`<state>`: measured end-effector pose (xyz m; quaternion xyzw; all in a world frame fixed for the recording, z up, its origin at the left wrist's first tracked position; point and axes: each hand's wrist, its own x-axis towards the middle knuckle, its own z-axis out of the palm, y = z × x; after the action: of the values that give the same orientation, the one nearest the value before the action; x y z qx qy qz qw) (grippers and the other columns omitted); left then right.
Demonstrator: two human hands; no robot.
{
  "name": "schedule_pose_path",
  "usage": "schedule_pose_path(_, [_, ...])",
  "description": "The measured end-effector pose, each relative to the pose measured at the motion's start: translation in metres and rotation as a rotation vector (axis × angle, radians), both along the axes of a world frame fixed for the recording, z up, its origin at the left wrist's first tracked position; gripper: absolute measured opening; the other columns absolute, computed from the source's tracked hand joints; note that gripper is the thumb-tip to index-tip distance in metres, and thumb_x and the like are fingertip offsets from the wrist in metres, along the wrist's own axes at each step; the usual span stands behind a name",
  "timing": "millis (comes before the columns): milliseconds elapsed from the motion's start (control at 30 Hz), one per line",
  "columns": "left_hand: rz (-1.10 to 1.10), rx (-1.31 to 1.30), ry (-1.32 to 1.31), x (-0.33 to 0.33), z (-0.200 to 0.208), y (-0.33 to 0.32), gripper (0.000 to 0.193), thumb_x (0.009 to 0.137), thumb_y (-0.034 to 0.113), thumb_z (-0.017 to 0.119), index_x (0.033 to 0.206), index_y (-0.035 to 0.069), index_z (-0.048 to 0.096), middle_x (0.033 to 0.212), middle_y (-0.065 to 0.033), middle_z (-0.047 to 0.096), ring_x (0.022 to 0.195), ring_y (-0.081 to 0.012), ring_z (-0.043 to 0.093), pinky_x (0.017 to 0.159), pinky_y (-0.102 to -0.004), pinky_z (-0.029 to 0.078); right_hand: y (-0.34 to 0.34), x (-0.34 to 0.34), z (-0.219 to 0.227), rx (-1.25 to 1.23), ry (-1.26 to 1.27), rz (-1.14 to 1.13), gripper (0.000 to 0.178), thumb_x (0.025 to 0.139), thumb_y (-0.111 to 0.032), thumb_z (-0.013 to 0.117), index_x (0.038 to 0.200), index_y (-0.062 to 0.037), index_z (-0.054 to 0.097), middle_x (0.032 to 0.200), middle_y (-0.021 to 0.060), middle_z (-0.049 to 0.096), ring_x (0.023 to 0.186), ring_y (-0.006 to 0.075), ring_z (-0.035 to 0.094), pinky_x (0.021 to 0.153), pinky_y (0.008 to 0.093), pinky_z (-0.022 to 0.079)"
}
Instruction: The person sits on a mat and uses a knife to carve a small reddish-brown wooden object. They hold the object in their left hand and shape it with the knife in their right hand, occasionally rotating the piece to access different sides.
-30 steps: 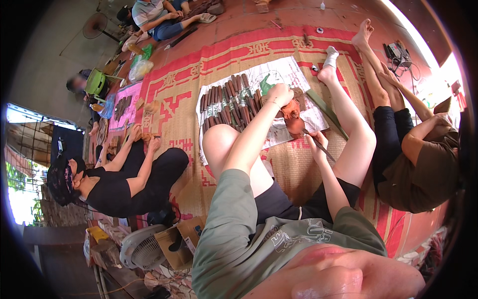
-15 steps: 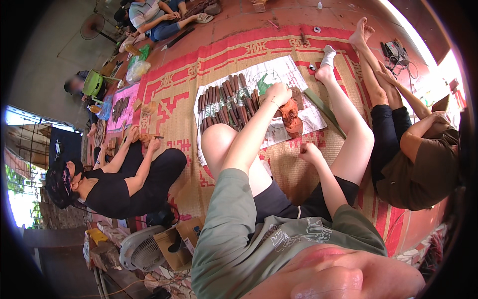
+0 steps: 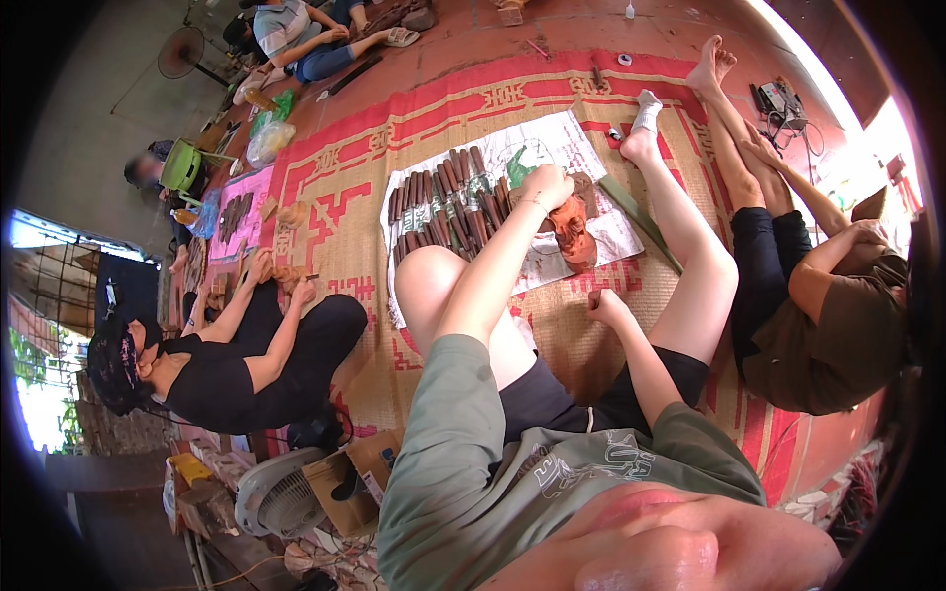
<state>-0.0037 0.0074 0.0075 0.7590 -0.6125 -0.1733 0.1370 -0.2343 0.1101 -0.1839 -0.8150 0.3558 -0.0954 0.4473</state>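
My left hand (image 3: 548,184) is closed at the top of a reddish-brown carved wooden figure (image 3: 572,236) on a white cloth (image 3: 598,268). Whether it grips the figure or a small tool is hidden by the fingers. My right hand (image 3: 608,305) is closed like a fist, a little nearer to me than the figure and apart from it. What it holds, if anything, cannot be made out. Left of the figure lie several chisel-like tools (image 3: 419,207) with dark wooden handles, in rows on the cloth. Behind the left hand is a green drawing or patch (image 3: 517,165).
A green flat strip (image 3: 639,222) lies beside my right leg. The patterned red and tan mat (image 3: 335,187) spreads under everything. A person in black (image 3: 227,369) works at left with a wooden piece; another (image 3: 828,315) sits at right. Behind at left stand a fan (image 3: 283,492) and cardboard box (image 3: 345,485).
My right hand has turned slightly, its fist still closed. My left hand stays at the figure's top with little movement. The whole view has shifted very slightly.
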Motion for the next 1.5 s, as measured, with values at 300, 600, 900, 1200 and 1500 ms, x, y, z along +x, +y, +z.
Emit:
schedule_pose_path(300, [-0.003,-0.021,0.000,0.000,-0.001,0.001,0.027,0.070,0.021,0.044,0.076,0.005,0.066,0.081,-0.0181,0.063,0.079,-0.0325,0.061,0.071,-0.0397,0.048,-0.001,-0.001,0.000,0.033,-0.014,0.022,0.011,0.053,-0.003,0.065,0.060,-0.0011,0.056,0.053,0.0073,0.055,0.047,0.0132,0.051,0.046,0.0286,0.041])
schedule_pose_path(600, [-0.005,-0.030,-0.004,-0.001,0.000,0.003,0.027,0.071,0.021,0.044,0.077,0.005,0.065,0.082,-0.0185,0.062,0.079,-0.0329,0.060,0.071,-0.0391,0.048,0.000,-0.001,0.005,0.070,-0.009,0.008,0.011,0.053,-0.002,0.065,0.060,-0.0013,0.056,0.052,0.0065,0.054,0.046,0.0125,0.049,0.045,0.0281,0.040])
schedule_pose_path(900, [0.011,-0.051,-0.015,0.001,-0.004,0.002,0.026,0.073,0.022,0.044,0.079,0.005,0.063,0.085,-0.0172,0.062,0.081,-0.0323,0.060,0.072,-0.0390,0.048,0.000,-0.002,0.000,0.027,0.003,0.006,0.011,0.053,-0.002,0.065,0.060,-0.0013,0.056,0.053,0.0071,0.056,0.047,0.0125,0.051,0.046,0.0283,0.042])
schedule_pose_path(1200, [-0.009,-0.091,0.032,0.003,-0.001,0.004,0.030,0.073,0.024,0.046,0.082,0.000,0.063,0.084,-0.0217,0.062,0.081,-0.0343,0.061,0.071,-0.0411,0.048,0.001,-0.001,-0.003,0.062,0.014,-0.006,0.010,0.053,-0.003,0.064,0.060,-0.0020,0.056,0.053,0.0065,0.055,0.048,0.0131,0.052,0.048,0.0277,0.042])
schedule_pose_path(1500, [-0.018,-0.060,0.010,0.001,-0.004,-0.001,0.031,0.073,0.025,0.044,0.084,0.003,0.063,0.088,-0.0220,0.061,0.084,-0.0360,0.060,0.075,-0.0413,0.048,-0.005,0.006,0.015,-0.147,-0.051,-0.037,0.010,0.057,-0.007,0.063,0.061,-0.0010,0.056,0.060,0.0138,0.059,0.058,0.0246,0.060,0.057,0.0334,0.048])
